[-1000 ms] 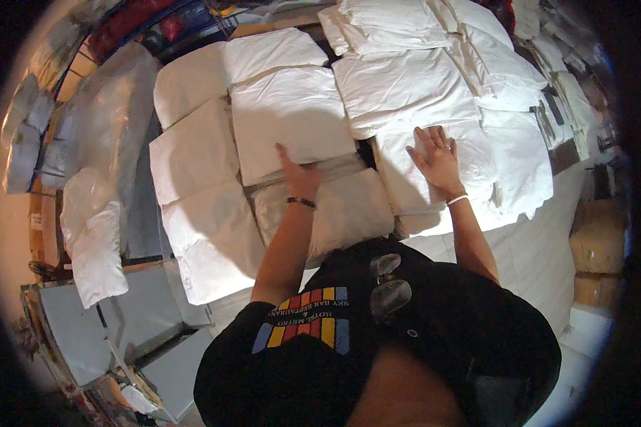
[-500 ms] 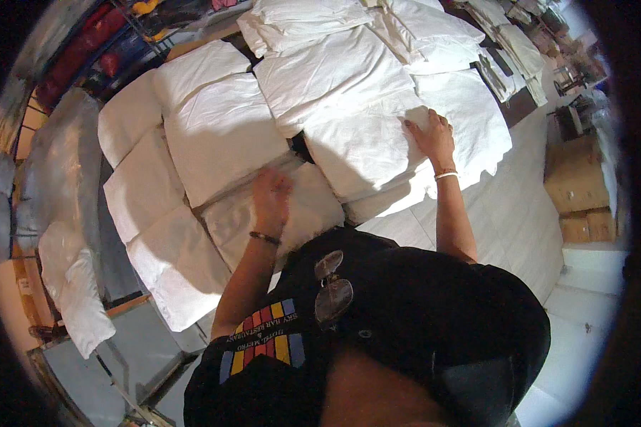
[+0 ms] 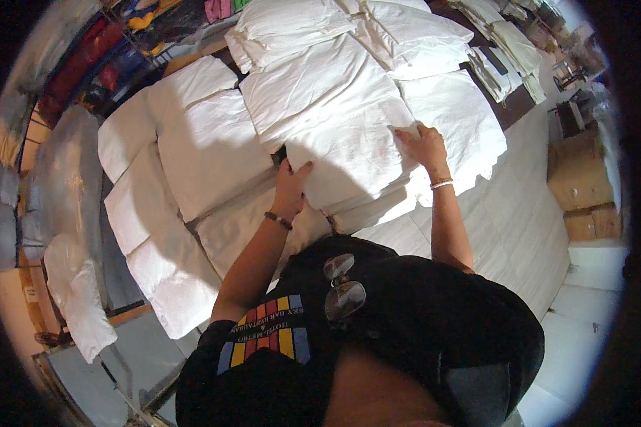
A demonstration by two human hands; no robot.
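In the head view, a white folded fabric bundle [image 3: 349, 153] lies between my two hands. My left hand [image 3: 290, 188] is at its left edge, thumb and fingers closed round that edge. My right hand [image 3: 424, 148] grips the bundle's right side with bent fingers, beside another white folded bundle [image 3: 454, 103]. A plastic-wrapped white bundle [image 3: 231, 228] lies just left of my left hand, and a large white bundle [image 3: 205, 160] is behind it. More stacked white bundles [image 3: 313, 85] fill the area above my hands.
A long plastic-wrapped item [image 3: 75, 178] and grey boxy units [image 3: 85, 377] are on the left. A shelf rack [image 3: 92, 57] with red, blue and yellow items stands at the upper left. Pale floor [image 3: 491, 228] shows at right, beside cardboard boxes [image 3: 577, 178].
My left hand has moved up and right from the wrapped bundle to the edge of the bundle between my hands. My right hand has shifted onto that bundle's right side. The view has shifted.
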